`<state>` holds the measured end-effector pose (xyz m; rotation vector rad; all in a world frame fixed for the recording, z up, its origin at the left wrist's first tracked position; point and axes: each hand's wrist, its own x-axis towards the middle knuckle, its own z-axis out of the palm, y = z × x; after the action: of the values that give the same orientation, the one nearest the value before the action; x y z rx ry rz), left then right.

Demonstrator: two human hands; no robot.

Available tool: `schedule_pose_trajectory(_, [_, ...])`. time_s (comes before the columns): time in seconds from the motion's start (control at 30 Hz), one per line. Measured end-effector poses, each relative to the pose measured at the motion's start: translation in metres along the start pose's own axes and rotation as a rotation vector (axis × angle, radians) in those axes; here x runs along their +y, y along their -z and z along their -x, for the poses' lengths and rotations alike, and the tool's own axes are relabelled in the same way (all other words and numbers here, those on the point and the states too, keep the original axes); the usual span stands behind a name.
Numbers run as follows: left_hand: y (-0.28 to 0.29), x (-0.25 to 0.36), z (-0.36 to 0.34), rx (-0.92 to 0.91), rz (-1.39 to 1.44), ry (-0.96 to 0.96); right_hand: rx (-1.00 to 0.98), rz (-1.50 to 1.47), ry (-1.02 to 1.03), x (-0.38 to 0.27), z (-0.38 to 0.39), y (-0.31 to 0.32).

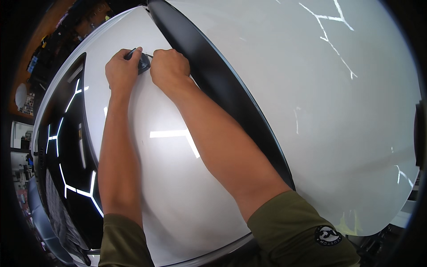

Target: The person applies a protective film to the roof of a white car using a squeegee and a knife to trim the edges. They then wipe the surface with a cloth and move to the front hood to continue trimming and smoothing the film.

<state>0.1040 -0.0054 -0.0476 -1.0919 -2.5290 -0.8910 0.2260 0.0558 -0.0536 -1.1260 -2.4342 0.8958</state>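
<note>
While both forearms reach up from the lower edge over a pale car body, the left hand [122, 69] is partly closed, its thumb and fingers gripping a small dark tool [143, 64]. The right hand [171, 66] is curled into a fist just beside it, knuckles toward the far end of the panel; a thin dark edge shows near its bent fingers, but whether the fist has hold of anything cannot be told.

Beneath the arms spreads a smooth, glossy white panel [164, 178], which carries a bright angular reflection between the forearms. A long matte black strip [213, 71] runs along its right side, and beyond that lies a broad white surface [320, 115] with branching light reflections and a faint yellowish smear [350, 224] near its lower edge. To the left, a dark glass pane [66, 147] mirrors lines of ceiling light. Olive sleeves [122, 242] cover the upper arms, the right one bearing a round black-and-white badge [328, 235]. Past the car on the left, the room shows a brownish-orange wall [46, 22] and crowded, blurred shelving and equipment.

The dark tool sits between the two hands, against the left hand's thumb and near the right fist, close above the white panel; whether it touches the paint is unclear.
</note>
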Motion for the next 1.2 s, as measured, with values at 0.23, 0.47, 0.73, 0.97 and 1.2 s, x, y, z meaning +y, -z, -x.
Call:
schedule_pose_trajectory(0.23, [0.002,-0.002,-0.001,0.007,-0.036,-0.012,-0.001,-0.044,-0.002,0.011,0.017,0.008])
schedule_pose_trajectory(0.47, [0.002,0.004,0.0,-0.011,-0.012,-0.034,-0.001,0.008,0.044,0.006,0.001,0.006])
schedule_pose_trajectory(0.73, [0.003,0.0,0.0,-0.018,-0.011,0.02,-0.028,-0.029,-0.015,0.014,0.008,0.013])
schedule_pose_trajectory(0.97, [-0.001,-0.009,-0.002,0.026,0.018,-0.032,-0.016,0.041,0.046,0.005,0.028,0.011])
schedule_pose_trajectory(1.2, [0.002,-0.001,0.001,-0.005,0.102,0.025,-0.088,0.11,0.192,0.01,0.014,0.03])
